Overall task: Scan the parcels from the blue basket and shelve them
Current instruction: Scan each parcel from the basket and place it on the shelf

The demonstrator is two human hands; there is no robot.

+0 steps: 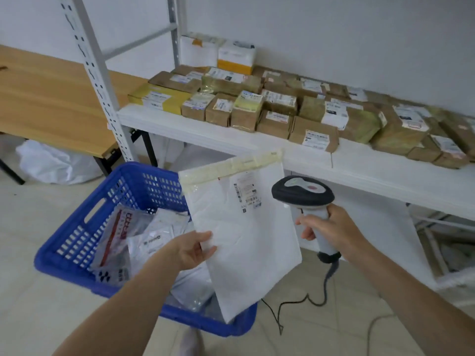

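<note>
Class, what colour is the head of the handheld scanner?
Dark grey, with a light grey top panel, on the barcode scanner; the head view shows it.

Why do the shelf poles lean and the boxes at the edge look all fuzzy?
Head view: the wide-angle lens tilts the shelf post and curves the white shelf; brown boxes at the right edge smear soft, while the white mailer and scanner mid-frame look sharper; lighting is even.

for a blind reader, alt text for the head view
A left hand holds a white mailer while the right hand grips a barcode scanner beside it, over a blue basket of bagged parcels; boxed parcels line a white shelf behind.
</note>
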